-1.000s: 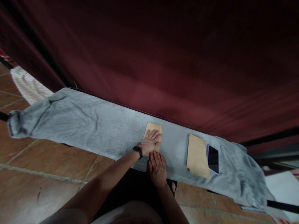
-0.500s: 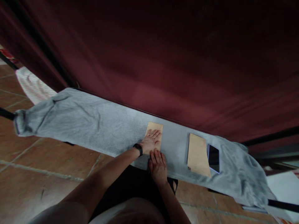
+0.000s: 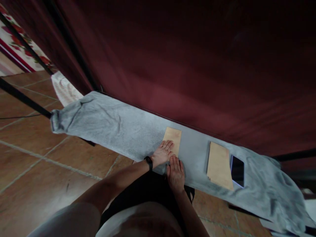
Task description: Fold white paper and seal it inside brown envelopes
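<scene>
A tan paper piece, flat and rectangular like an envelope, lies on the grey cloth. My left hand, with a dark band at the wrist, rests flat over its lower left part, fingers stretched out. Just to the right, my right hand lies palm down with its fingers extended, the tips at the paper's lower edge. To the right of both hands sits a stack of similar tan paper pieces. A phone with a dark screen and purplish edge lies beside that stack.
The cloth covers a long narrow surface and bunches at both ends. A dark red curtain hangs along its far side. Dark metal bars stand at the left. Brown floor tiles show below.
My left hand has slid down the paper toward me, uncovering more of its upper part. My right hand stays at the lower edge. The whole view has shifted, so things sit farther right.
</scene>
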`<state>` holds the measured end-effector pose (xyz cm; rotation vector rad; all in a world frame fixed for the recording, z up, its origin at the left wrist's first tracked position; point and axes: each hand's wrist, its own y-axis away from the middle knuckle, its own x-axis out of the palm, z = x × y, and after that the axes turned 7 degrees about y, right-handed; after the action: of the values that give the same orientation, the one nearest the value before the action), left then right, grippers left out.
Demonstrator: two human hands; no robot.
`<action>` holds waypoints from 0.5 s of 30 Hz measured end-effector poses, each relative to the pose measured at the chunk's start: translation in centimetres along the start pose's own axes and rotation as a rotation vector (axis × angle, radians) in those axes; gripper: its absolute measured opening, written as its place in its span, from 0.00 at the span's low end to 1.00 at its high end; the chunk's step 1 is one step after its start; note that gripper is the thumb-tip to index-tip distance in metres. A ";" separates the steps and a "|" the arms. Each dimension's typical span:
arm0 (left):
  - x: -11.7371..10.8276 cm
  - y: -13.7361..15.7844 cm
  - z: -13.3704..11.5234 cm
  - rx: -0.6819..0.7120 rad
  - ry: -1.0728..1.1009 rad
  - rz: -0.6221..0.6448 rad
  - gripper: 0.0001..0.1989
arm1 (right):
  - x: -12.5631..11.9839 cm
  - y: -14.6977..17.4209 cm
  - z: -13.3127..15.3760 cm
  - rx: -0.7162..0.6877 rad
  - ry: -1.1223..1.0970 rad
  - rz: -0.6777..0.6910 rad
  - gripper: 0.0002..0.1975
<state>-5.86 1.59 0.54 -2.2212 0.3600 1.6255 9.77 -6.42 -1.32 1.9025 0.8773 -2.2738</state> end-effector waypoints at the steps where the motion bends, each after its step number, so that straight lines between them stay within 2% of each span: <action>1: -0.1 0.2 -0.1 0.006 0.000 -0.006 0.27 | 0.0 0.0 0.0 0.001 0.002 0.002 0.25; 4: -0.6 0.9 -0.3 0.078 0.010 -0.019 0.27 | 0.0 0.0 0.0 0.004 0.010 0.001 0.25; 8: -1.5 2.8 -0.5 0.229 0.085 0.026 0.25 | 0.0 0.1 -0.1 -0.010 0.013 0.004 0.23; 15: -2.9 6.4 0.1 0.302 0.194 0.077 0.32 | 0.0 0.5 -0.6 -0.028 0.020 0.025 0.25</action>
<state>-9.42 -4.13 2.44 -2.1559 0.7015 1.2933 10.51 -6.60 -1.56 1.9173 0.8780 -2.2195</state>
